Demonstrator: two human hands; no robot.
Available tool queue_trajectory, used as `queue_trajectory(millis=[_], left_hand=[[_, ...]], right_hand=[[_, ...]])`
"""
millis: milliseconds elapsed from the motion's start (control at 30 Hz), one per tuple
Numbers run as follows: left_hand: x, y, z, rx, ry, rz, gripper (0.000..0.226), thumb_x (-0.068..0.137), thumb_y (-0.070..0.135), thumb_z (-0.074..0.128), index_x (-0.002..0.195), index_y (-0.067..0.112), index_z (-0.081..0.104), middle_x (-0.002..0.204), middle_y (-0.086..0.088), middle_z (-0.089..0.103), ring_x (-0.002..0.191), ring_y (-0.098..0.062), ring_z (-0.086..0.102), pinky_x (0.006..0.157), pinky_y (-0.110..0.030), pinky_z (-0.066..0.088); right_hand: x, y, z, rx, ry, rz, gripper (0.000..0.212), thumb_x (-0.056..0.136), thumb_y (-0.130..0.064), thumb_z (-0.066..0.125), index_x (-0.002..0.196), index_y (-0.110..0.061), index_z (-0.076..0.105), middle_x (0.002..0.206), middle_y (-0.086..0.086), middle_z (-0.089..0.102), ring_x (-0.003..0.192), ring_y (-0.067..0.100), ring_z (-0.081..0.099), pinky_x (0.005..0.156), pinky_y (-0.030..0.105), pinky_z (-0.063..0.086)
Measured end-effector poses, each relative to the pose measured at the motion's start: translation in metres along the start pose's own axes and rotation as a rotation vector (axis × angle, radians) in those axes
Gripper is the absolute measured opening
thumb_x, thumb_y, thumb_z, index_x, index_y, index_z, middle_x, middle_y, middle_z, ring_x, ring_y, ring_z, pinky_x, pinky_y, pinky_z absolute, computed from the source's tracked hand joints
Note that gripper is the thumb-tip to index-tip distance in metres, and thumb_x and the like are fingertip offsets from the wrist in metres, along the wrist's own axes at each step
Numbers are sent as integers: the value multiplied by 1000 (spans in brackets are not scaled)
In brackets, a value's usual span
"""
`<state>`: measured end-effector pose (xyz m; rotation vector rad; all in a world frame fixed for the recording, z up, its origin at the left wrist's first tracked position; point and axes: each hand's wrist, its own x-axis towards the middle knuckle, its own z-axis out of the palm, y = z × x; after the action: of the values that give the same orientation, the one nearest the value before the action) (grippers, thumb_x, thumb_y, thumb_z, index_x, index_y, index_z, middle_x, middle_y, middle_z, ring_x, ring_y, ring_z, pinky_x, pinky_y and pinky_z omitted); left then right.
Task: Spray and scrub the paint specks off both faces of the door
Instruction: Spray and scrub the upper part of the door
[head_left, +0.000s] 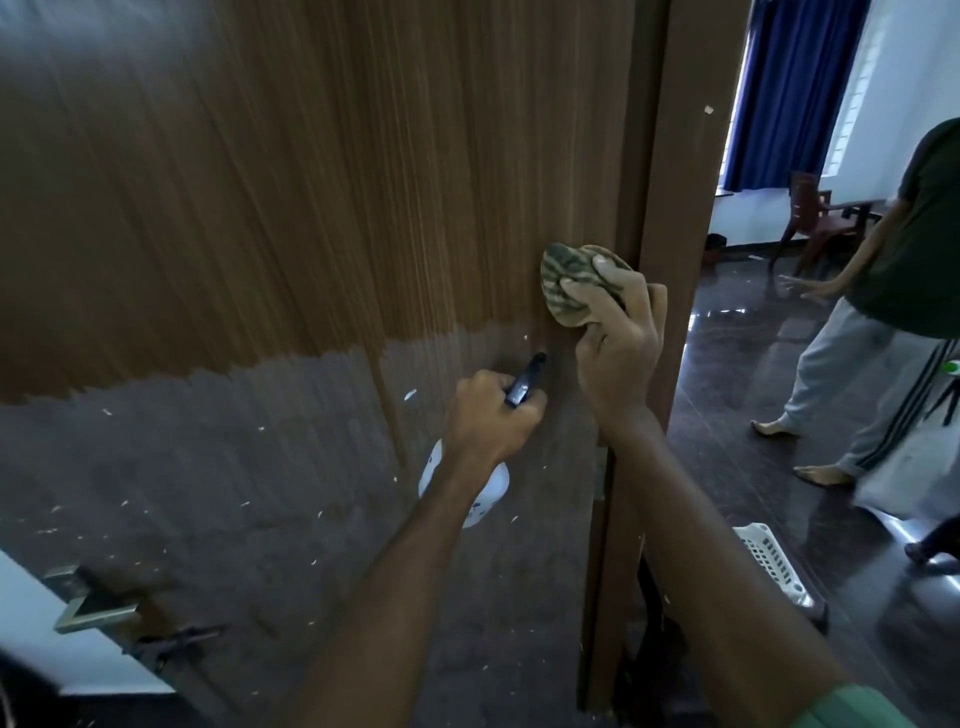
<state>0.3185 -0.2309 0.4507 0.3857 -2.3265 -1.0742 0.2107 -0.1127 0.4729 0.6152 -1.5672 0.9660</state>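
Filling most of the view, the wooden door (260, 208) shows a brown upper face and a duller, greyer lower part flecked with pale paint specks (410, 395); the boundary between the two runs as a ragged line across the panel. The left hand (493, 415) has its grip curled round the black trigger head of a spray bottle (524, 382), whose white body (488, 499) hangs below the wrist, with the nozzle pointing at the door just beside the hinge-side edge. The right hand (618, 338) pinches a striped scrub pad (571, 283) and presses it flat against the door face, right at the vertical edge where the panel meets the door frame (670, 260). A metal lever handle (96, 605) sits at the lower left. Beyond the frame, dark glossy floor (737, 389) lies open, with a white perforated basket (774, 564) lying near the foot of the frame. Another person (893, 291) stands barefoot on that floor, well apart from the door, and a brown chair (815, 218) stands under blue curtains (789, 93) farther back.
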Motion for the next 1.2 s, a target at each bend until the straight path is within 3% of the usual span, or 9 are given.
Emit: queue_trajectory(millis=[167,333,433,567,667,800,967,1067,1200], left_hand=[[-7,-18,0,-9,41,57,41,83,32,63,52,15,43,44,5,42,43,-13,40,49,-29,31],[-4,-20,0,-84,111,70,41,88,22,65,56,6,45,48,-8,45,45,-19,42,48,-39,36],[2,-20,-1,-117,121,87,39,87,27,61,60,0,53,56,-19,56,51,-38,55,48,-50,46],[9,-13,-7,-141,160,133,39,87,28,61,62,-1,54,57,-19,56,53,-42,56,47,-51,45],[12,-10,-14,-175,193,152,40,87,27,61,63,-5,53,56,-22,54,53,-45,53,48,-50,43],[12,-14,-25,-188,207,170,44,90,29,60,64,-7,55,56,-23,54,49,-46,52,43,-49,44],[7,-15,-40,-158,253,175,40,89,23,62,62,-6,52,54,-21,52,49,-44,51,41,-45,38],[5,-17,-46,-141,280,153,39,87,24,62,61,-3,50,54,-20,52,50,-43,50,43,-45,37],[1,-27,-55,-163,284,111,42,87,29,60,64,-6,58,57,-23,57,49,-45,53,40,-48,42]], right_hand=[[-41,2,4,-51,15,29,27,98,4,61,105,-14,79,125,10,66,107,35,59,87,42,54],[-141,-5,-14,-113,-225,142,9,95,-8,69,100,-11,76,127,9,66,112,35,56,81,49,54],[-106,-8,-6,-84,-143,146,10,95,-9,71,100,-13,79,123,7,68,110,33,57,82,43,54],[-40,-21,17,-50,55,64,18,100,-4,66,97,-14,81,121,8,71,105,32,60,89,39,54],[-80,-27,18,-64,-3,51,22,106,-15,60,102,-14,82,123,11,71,106,38,62,90,45,55],[-153,-26,-1,-20,-218,50,30,108,-16,50,100,-15,80,125,9,69,103,38,58,77,46,55],[-56,-50,24,58,-32,43,19,95,-4,73,106,-18,81,126,7,69,104,29,54,81,32,50],[-42,-69,36,54,42,47,17,104,-20,66,101,-17,82,121,8,71,102,31,58,84,37,54],[-137,-60,21,70,-177,-39,12,100,-17,70,96,-13,81,122,8,72,98,34,60,81,46,55]])
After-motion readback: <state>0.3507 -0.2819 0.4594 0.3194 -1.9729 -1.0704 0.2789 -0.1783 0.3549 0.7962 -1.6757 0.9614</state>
